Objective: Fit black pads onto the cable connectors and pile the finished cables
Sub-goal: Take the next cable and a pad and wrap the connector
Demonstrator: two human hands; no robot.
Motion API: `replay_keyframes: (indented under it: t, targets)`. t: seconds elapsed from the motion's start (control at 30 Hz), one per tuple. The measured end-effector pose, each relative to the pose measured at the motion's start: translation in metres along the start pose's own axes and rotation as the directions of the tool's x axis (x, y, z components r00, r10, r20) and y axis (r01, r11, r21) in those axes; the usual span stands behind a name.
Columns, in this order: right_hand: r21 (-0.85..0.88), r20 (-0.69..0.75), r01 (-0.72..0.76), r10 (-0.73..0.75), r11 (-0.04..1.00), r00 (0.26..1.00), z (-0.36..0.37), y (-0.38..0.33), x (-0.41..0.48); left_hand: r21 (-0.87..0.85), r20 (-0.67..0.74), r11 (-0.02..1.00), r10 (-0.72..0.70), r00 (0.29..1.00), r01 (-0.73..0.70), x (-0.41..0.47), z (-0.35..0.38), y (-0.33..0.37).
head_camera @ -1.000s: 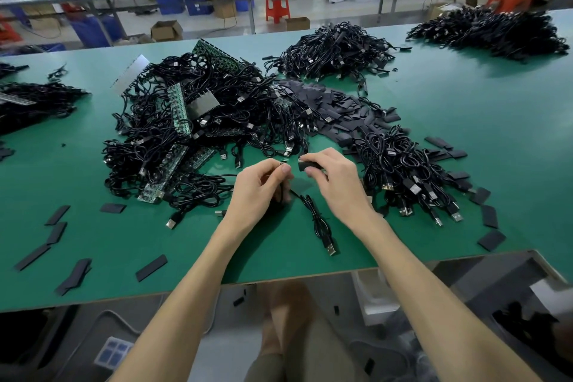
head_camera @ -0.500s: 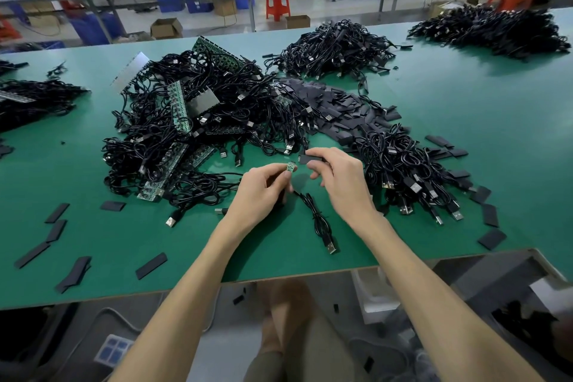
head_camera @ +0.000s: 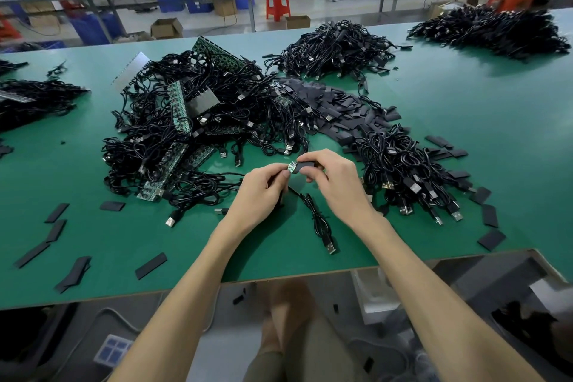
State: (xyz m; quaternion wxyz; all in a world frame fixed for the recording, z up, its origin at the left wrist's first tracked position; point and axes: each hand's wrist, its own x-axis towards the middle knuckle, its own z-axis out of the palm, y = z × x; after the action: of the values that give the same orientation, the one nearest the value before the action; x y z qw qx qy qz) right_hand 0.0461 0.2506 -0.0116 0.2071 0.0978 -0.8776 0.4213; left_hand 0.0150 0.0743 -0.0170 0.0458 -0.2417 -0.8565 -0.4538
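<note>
Head view. The left hand (head_camera: 263,192) pinches the small green connector board (head_camera: 291,167) between thumb and fingertips, raised just above the green table (head_camera: 496,139). The right hand (head_camera: 335,183) has its fingers curled round a black pad (head_camera: 307,164), held end-on against the board. The two touch, but it is too small to tell whether the pad's mouth has gone over the board's edge.

The cable (head_camera: 317,220) belonging to the board runs from under the left hand toward the near edge of the table. It lies in a loose bundle and ends in a metal USB plug (head_camera: 331,247).

To the left of the hands, and beyond them, lies a large tangle of cables (head_camera: 186,139) mixed with green board strips. Just beside the right hand, on its right, is a cable pile (head_camera: 409,177) with USB plugs pointing toward the near edge. Between these heaps, farther back, lies a heap of black pads (head_camera: 335,105). Loose pads (head_camera: 55,214) are scattered near the left front edge, well apart from the hands. Two further cable heaps sit at the far side, one centre (head_camera: 335,49) and one right (head_camera: 496,31).
</note>
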Motion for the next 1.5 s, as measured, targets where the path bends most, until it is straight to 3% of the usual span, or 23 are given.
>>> replay_keyframes:
  t: [0.2,0.53,1.17,1.5]
  targets:
    - [0.032,-0.138,-0.042,0.046,0.999,0.989,-0.0014,0.0014,0.0021,0.0,-0.034,0.999,-0.046,0.998,0.046,0.0016,0.0015,-0.0024]
    - [-0.035,-0.011,0.016,-0.016,0.999,1.0,0.0011,0.0039,0.0011,-0.004,0.051,1.0,-0.015,0.999,0.015,0.0027,0.0008,-0.0063]
    - [-0.154,0.027,0.14,-0.137,0.978,0.99,0.0028,0.0,-0.006,0.0,-0.028,1.0,-0.012,1.0,0.012,0.0008,0.0037,-0.0087]
    - [-0.204,0.051,0.136,-0.128,0.969,0.99,0.003,-0.0024,-0.0076,0.006,-0.04,1.0,0.019,0.999,-0.019,0.0003,0.002,-0.0075]
